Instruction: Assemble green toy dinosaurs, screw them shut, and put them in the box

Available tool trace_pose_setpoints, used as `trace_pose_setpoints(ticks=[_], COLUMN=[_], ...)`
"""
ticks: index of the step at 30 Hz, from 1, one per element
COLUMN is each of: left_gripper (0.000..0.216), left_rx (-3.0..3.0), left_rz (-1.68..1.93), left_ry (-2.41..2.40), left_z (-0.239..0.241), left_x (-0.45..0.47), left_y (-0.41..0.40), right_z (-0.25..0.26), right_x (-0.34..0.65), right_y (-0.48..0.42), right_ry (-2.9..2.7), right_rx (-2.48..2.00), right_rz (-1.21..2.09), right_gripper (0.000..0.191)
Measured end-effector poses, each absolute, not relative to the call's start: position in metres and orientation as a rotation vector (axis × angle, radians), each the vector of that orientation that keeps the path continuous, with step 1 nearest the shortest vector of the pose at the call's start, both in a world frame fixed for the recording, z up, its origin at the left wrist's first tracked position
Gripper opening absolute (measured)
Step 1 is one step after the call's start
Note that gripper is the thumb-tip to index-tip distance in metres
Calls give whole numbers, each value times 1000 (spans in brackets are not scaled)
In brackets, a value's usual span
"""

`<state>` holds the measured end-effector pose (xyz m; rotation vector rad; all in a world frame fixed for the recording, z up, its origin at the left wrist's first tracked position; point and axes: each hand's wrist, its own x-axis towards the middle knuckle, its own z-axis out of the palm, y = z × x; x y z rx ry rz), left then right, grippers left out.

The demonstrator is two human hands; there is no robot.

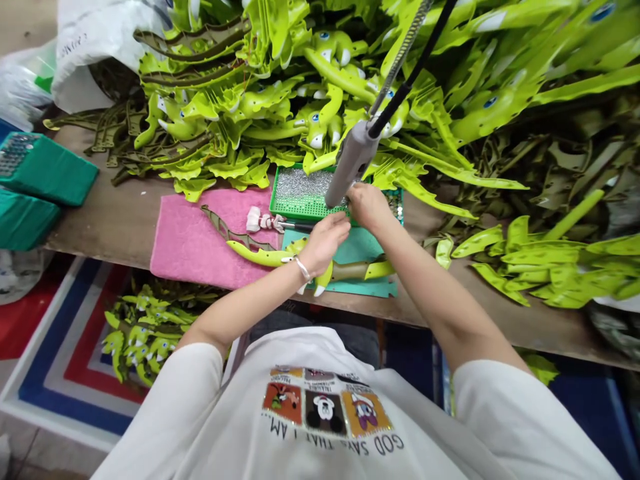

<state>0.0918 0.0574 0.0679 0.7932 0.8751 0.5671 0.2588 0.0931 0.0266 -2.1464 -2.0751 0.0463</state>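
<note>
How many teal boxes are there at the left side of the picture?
2: the upper box is at the left picture edge, the lower box just below it in view. More may be hidden.

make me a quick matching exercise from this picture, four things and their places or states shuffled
1. pink cloth towel
2. green plastic tray
3. grey cylindrical tool
4. two teal-green blocks

A. hangs beneath a coiled metal spring
B. farthest left of these four
C. partly under a curved yellow-green plastic piece
D. contains small silver metal pieces

Pairs: 1-C, 2-D, 3-A, 4-B
</note>
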Motion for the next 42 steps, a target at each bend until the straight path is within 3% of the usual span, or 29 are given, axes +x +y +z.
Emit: trace_pose_setpoints(ticks=[6,13,28,42], left_gripper=[17,25,32,35], left_rx=[492,310,421,421], left_rz=[657,799,639,670], left_ry=[897,854,893,924], left_z=[76,87,83,77], left_x=[127,134,59,-24], left_y=[69,64,21,-30], right_z=[37,68,56,44], right_x=[267,250,208,182], right_y=[90,44,-14,-60], right_ry=[-1831,-1596,-1048,-1103], right_rx=[-1864,-1667,-1418,-1573], right_rz=[174,380,758,714], right_gripper=[19,16,17,15])
